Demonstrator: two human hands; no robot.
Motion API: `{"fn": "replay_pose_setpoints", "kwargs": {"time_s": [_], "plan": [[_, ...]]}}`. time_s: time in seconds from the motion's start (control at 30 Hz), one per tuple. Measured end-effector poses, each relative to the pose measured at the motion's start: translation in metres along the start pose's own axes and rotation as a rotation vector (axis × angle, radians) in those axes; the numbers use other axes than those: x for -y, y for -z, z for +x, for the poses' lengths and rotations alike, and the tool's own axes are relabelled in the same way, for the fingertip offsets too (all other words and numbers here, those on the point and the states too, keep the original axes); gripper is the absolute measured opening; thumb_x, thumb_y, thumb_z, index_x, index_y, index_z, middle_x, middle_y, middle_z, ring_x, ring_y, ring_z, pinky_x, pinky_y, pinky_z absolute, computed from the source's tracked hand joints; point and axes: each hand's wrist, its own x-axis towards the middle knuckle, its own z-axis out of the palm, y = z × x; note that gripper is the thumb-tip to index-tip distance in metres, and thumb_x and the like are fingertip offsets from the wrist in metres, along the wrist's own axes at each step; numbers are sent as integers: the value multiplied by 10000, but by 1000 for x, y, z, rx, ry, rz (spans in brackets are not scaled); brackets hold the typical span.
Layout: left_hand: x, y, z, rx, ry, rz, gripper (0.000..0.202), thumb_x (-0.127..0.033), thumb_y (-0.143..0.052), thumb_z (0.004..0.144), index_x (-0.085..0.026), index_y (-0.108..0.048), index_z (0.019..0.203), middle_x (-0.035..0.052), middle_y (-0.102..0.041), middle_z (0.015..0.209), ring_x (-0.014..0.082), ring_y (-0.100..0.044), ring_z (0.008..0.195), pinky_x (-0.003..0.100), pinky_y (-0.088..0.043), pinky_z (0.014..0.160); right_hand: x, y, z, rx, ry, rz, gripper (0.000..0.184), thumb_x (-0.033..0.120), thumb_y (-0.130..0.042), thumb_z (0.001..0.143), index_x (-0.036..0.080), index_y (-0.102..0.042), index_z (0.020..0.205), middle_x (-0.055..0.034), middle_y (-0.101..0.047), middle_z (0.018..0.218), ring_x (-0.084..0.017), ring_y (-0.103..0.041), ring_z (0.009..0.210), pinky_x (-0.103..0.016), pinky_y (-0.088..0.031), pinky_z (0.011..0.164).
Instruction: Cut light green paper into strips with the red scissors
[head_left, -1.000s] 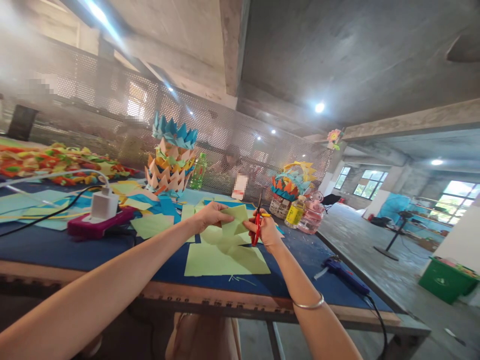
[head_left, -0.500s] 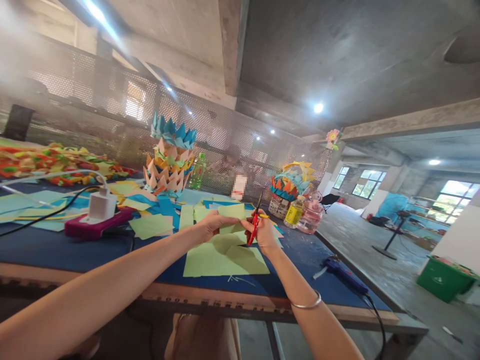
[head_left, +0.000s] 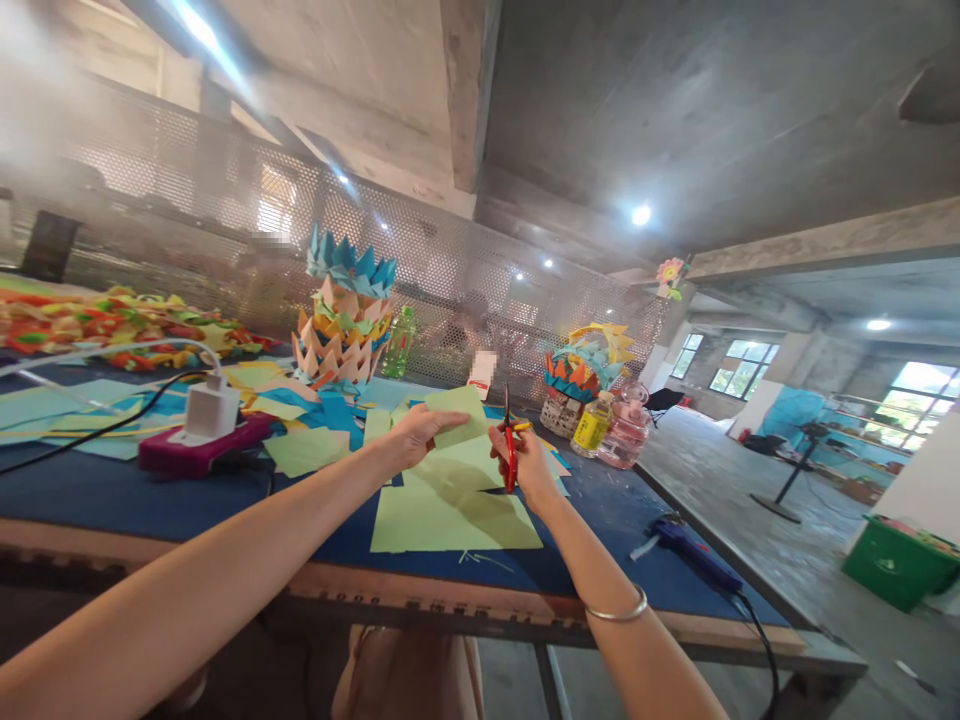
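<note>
My left hand (head_left: 413, 433) pinches a light green paper sheet (head_left: 459, 414) and holds it up above the blue table (head_left: 112, 495). My right hand (head_left: 525, 462) grips red-handled scissors (head_left: 509, 442) with the blades pointing up, just right of that sheet. Below both hands lie larger light green sheets (head_left: 450, 510) flat on the table.
A white charger on a pink block (head_left: 201, 428) with cables sits at left. Stacked paper crowns (head_left: 343, 320), a paper basket (head_left: 585, 370), bottles (head_left: 600, 425) and coloured scraps stand farther back. A blue glue gun (head_left: 686, 545) lies at the right edge. A mesh fence backs the table.
The green sheet has come up and flattened out in my left hand. My right hand has drawn the scissors away from it and turned them upright.
</note>
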Motion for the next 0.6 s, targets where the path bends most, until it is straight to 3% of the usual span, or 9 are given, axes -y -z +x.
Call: {"fn": "replay_pose_setpoints", "kwargs": {"time_s": [0.13, 0.3, 0.5, 0.6], "plan": [[-13, 8, 3, -31, 4, -127, 194, -164, -774, 522, -113, -689, 689, 96, -704, 686, 194, -644, 599, 303, -514, 579, 3, -1, -4, 91, 3, -94, 431, 552, -642, 676, 204, -465, 858, 95, -411, 544, -57, -368, 391, -192, -350, 386], [-20, 12, 3, -53, -3, -183, 113, -132, -749, 541, -113, -700, 641, 97, -703, 652, 182, -630, 556, 277, -494, 527, 7, -1, -9, 222, 8, -188, 453, 649, -401, 810, 204, -479, 819, 61, -413, 524, -91, -416, 423, -224, -375, 434], [-19, 9, 0, -7, -25, -166, 114, -152, -749, 562, -112, -704, 659, 95, -709, 663, 182, -633, 560, 273, -498, 523, 11, -2, -10, 222, 122, -355, 563, 632, -389, 831, 198, -450, 477, 9, -420, 467, -114, -460, 459, -252, -399, 481], [-18, 7, -2, -4, -29, -153, 103, -140, -755, 566, -111, -693, 644, 88, -708, 651, 174, -635, 553, 259, -493, 519, 13, -4, -12, 219, 169, -396, 575, 618, -405, 829, 203, -411, 431, 14, -407, 455, -109, -461, 455, -241, -388, 466]]}}
